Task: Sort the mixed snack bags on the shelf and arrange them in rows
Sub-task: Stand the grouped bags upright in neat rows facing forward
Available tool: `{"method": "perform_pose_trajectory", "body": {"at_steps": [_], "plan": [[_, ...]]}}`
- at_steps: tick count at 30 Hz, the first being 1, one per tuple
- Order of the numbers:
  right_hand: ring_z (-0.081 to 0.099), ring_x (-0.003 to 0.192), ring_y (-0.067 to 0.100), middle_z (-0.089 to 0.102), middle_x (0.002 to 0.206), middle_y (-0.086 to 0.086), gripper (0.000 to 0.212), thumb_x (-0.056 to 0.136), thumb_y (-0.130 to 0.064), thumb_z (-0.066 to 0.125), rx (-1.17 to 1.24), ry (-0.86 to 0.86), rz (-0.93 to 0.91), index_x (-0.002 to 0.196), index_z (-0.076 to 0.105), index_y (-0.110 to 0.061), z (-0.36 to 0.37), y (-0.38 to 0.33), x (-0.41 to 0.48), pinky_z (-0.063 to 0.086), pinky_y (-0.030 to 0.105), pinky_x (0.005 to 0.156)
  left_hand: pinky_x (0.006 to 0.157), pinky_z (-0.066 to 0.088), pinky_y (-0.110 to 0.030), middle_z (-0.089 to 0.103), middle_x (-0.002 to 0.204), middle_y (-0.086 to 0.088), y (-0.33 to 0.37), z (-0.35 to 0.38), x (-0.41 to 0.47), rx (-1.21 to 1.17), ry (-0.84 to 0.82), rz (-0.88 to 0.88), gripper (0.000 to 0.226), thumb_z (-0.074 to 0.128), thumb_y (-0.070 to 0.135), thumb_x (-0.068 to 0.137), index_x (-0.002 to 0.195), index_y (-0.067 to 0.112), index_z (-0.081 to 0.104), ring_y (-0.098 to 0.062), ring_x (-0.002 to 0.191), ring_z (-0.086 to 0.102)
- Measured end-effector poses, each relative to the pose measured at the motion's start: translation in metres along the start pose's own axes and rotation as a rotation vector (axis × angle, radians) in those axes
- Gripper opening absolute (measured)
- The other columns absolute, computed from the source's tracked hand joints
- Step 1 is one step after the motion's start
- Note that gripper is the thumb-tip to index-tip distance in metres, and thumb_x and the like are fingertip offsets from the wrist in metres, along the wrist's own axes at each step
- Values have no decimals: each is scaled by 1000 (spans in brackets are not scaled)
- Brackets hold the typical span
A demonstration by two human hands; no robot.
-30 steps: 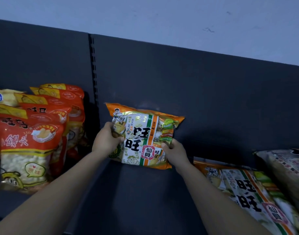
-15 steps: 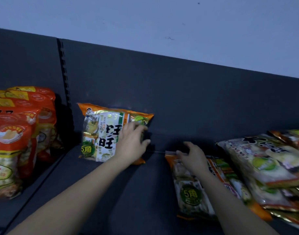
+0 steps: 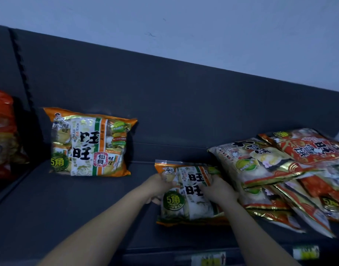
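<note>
Moving off the upright bag (image 3: 90,144), which is leaning on the backboard (image 3: 184,112) at centre left to start a row, the left hand (image 3: 157,189) and right hand (image 3: 220,191) are now gripping a matching bag (image 3: 184,208) by its sides at lower centre, beside the pile (image 3: 270,166).

The upright orange rice-cracker bag (image 3: 88,143) reads 旺旺 in large black characters, 仙貝 in a red seal, 5角 on a green badge; the lying orange rice-cracker bag (image 3: 187,194) shows 旺旺 and 5角; the red bag (image 3: 310,150) bears 旺; the shelf-edge labels (image 3: 209,260) are unreadable.
</note>
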State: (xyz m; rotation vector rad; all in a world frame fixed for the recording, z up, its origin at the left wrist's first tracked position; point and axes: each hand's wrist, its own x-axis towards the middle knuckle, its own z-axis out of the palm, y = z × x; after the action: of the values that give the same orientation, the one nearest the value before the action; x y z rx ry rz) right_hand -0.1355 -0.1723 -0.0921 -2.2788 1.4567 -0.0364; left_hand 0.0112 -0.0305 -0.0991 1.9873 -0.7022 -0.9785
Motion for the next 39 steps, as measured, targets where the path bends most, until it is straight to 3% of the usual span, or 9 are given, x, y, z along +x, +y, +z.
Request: {"method": "perform_pose_trajectory", "body": {"at_steps": [2, 7, 10, 12, 17, 21, 28, 35, 39], "plan": [[58, 112, 26, 63, 120, 1, 55, 81, -61, 54, 39, 10, -18, 122, 57, -25, -6, 2, -4, 45, 45, 99, 66, 53, -33, 61, 91, -1, -3, 2, 0, -131, 44, -40, 28, 67, 39, 88, 98, 17, 53, -17, 84, 60], [61, 106, 23, 66, 114, 0, 43, 86, -52, 57, 148, 42, -63, 121, 58, -27, -7, 11, -15, 49, 44, 94, 67, 54, -32, 64, 118, -15, -14, -1, -1, -293, 111, -71, 61, 80, 24, 78, 128, 1, 53, -29, 100, 62], [60, 107, 24, 64, 116, 1, 35, 85, -48, 63, 335, 58, -102, 114, 60, -29, -1, 13, -15, 49, 42, 93, 72, 56, -35, 66, 108, -14, -13, -4, -7, -401, 225, 18, 27, 75, -1, 78, 100, 5, 60, -29, 92, 64], [57, 110, 26, 58, 122, 4, 48, 79, -49, 70, 451, 126, -132, 120, 55, -29, 6, 11, -16, 49, 46, 95, 70, 51, -31, 63, 92, -2, -9, -7, -16, -437, 305, 107, 30, 70, -9, 78, 75, 10, 47, -20, 88, 61], [57, 114, 27, 57, 128, 4, 87, 64, -45, 83, 769, 60, -126, 136, 44, -17, 12, -7, -20, 46, 48, 100, 63, 49, -27, 55, 85, 1, -16, -34, -40, -503, 465, 260, 30, 66, -13, 81, 81, 11, 49, -16, 81, 58], [57, 84, 6, 61, 96, -5, 23, 88, -17, 68, 818, -146, -272, 103, 51, -22, 18, -35, -29, 48, 31, 76, 65, 52, -31, 62, 93, -4, -35, -75, -63, -527, 550, 305, 23, 65, -9, 83, 96, 6, 55, -23, 78, 61], [66, 93, 16, 66, 95, -10, 38, 86, -14, 70, 781, -90, -522, 104, 48, -39, 45, -115, -48, 54, 49, 87, 81, 52, -44, 64, 84, -13, -84, -155, -88, -498, 649, 277, 27, 70, -5, 80, 100, 7, 58, -30, 79, 62], [60, 111, 18, 63, 119, -6, 71, 87, -20, 70, 641, -51, -669, 146, 33, -29, 78, -186, -61, 52, 46, 93, 82, 54, -54, 61, 94, -7, -122, -215, -89, -353, 847, 255, 26, 68, -4, 83, 82, 15, 50, -36, 96, 62], [63, 100, 20, 64, 114, -3, 91, 86, -15, 67, 490, -77, -667, 153, 10, -35, 92, -203, -65, 55, 42, 85, 63, 48, -21, 59, 103, -3, -128, -231, -84, -180, 884, 227, 24, 67, 4, 88, 104, 13, 51, -8, 75, 65]]}}
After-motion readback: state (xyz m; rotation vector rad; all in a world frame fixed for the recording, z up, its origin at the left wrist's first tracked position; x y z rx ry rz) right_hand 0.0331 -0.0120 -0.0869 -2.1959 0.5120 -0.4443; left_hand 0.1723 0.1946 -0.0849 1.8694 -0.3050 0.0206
